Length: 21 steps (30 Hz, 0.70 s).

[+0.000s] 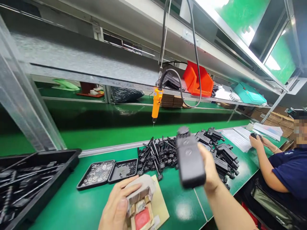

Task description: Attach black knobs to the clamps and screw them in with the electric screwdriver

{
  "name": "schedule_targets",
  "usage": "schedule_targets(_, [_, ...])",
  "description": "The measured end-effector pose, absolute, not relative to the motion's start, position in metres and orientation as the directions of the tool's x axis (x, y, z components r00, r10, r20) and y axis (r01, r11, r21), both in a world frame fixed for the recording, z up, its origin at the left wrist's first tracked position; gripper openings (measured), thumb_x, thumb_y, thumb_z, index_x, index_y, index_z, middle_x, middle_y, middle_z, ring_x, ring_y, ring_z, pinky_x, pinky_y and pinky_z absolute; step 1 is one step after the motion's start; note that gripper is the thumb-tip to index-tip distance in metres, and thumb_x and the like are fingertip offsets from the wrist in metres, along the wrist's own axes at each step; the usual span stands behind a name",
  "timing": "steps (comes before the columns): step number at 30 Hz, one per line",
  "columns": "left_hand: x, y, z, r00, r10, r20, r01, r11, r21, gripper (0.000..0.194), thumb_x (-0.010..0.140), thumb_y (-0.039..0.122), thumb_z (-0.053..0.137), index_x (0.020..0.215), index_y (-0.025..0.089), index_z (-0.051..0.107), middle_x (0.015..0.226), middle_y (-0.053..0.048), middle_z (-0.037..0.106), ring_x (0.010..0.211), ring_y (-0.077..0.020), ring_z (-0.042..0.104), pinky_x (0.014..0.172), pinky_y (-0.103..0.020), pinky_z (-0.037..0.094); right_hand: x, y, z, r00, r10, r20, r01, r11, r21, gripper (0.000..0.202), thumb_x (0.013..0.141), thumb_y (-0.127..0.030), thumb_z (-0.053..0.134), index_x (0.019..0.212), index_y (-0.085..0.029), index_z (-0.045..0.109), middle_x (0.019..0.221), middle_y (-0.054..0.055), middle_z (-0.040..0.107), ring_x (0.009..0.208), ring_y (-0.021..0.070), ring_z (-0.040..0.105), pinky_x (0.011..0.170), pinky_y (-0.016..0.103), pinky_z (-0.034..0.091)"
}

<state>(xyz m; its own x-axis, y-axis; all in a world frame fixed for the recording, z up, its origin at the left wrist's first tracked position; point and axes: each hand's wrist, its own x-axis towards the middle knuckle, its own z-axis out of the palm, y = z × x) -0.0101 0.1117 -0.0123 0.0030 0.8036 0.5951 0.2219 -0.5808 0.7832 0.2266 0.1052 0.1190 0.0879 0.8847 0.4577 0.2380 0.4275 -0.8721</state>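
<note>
My right hand [211, 166] grips a black plastic casing [190, 156] from its right side and holds it up above the bench, slightly blurred. My left hand [116, 204] is closed around the left side of a taped holder [140, 195] with a grey rounded top and a red patch inside. Under the holder lies a yellowish board [160, 201]. Behind the casing, to the right, several similar black units [223, 156] are piled up. A heap of black shafts with knobs [158, 153] lies behind the holder.
Two shallow trays [96, 175] hold small rings. A black bin [72, 163] of long rods stands at left. An orange electric screwdriver [157, 103] hangs over the bench. A red bin [198, 80] sits on the shelf. A co-worker [283, 166] sits at right, holding a dark part.
</note>
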Motion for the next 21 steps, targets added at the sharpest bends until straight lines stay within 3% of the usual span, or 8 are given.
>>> schedule_targets(4, [-0.008,0.111,-0.01,-0.003,0.781,0.624,0.23,-0.607,0.761,0.037,0.101,0.039,0.031,0.105,0.03,0.066,0.123,-0.004,0.056,0.116,-0.0276,0.052,0.098,-0.045,0.038,0.326,0.12,0.14,0.382,0.823,0.42,0.479,0.212,-0.852,0.049,0.066,-0.049,0.071,0.103,-0.017,0.063,0.104,0.01,0.071,0.097,0.0277,0.067,0.087,0.038,0.053])
schedule_targets(7, [-0.006,0.11,-0.009,-0.002,0.772,0.636,0.229,-0.619,0.752,0.036,0.101,0.037,0.031,0.107,0.03,0.065,0.124,-0.004,0.056,0.116,-0.027,0.052,0.098,-0.044,0.038,0.4,0.137,0.131,0.594,0.722,0.355,0.617,-0.125,-0.777,0.041,0.069,-0.04,0.076,0.101,-0.017,0.066,0.113,0.015,0.068,0.113,0.0337,0.06,0.101,0.046,0.045])
schedule_targets(12, [-0.008,0.112,-0.011,-0.01,0.76,0.649,0.238,-0.629,0.74,0.036,0.102,0.035,0.03,0.106,0.03,0.065,0.123,-0.005,0.056,0.115,-0.026,0.053,0.098,-0.044,0.039,0.476,0.152,0.096,0.731,0.651,0.204,0.64,-0.55,-0.537,0.03,0.087,-0.035,0.074,0.106,-0.013,0.065,0.109,0.01,0.066,0.105,0.0273,0.063,0.095,0.05,0.049])
schedule_targets(15, [-0.017,0.119,-0.02,0.046,0.736,0.676,0.275,-0.66,0.699,0.036,0.102,0.032,0.029,0.11,0.03,0.065,0.125,-0.005,0.056,0.116,-0.0255,0.053,0.097,-0.043,0.04,0.487,0.151,0.086,0.732,0.661,0.165,0.656,-0.619,-0.431,0.029,0.088,-0.036,0.073,0.105,-0.013,0.065,0.104,0.008,0.067,0.096,0.0245,0.065,0.089,0.046,0.053])
schedule_targets(17, [-0.023,0.124,-0.026,0.104,0.713,0.693,0.306,-0.686,0.66,0.037,0.102,0.029,0.029,0.112,0.029,0.065,0.126,-0.006,0.056,0.116,-0.0256,0.054,0.096,-0.042,0.043,0.48,0.149,0.089,0.706,0.679,0.201,0.694,-0.607,-0.387,0.032,0.084,-0.033,0.076,0.105,-0.011,0.066,0.104,0.012,0.067,0.099,0.0296,0.065,0.089,0.05,0.052])
schedule_targets(19, [-0.026,0.125,-0.029,0.128,0.706,0.697,0.314,-0.695,0.647,0.037,0.102,0.03,0.03,0.113,0.028,0.065,0.127,-0.007,0.056,0.116,-0.0263,0.054,0.095,-0.041,0.044,0.459,0.147,0.094,0.642,0.707,0.296,0.76,-0.539,-0.362,0.039,0.081,-0.031,0.074,0.111,-0.008,0.064,0.115,0.021,0.064,0.112,0.0395,0.058,0.094,0.058,0.046])
schedule_targets(21, [-0.026,0.121,-0.028,0.105,0.718,0.688,0.261,-0.687,0.678,0.036,0.102,0.032,0.032,0.112,0.026,0.066,0.126,-0.009,0.055,0.115,-0.0269,0.054,0.095,-0.042,0.045,0.422,0.147,0.096,0.522,0.754,0.398,0.844,-0.391,-0.366,0.047,0.082,-0.032,0.069,0.12,-0.006,0.06,0.125,0.024,0.06,0.122,0.0416,0.051,0.102,0.058,0.041])
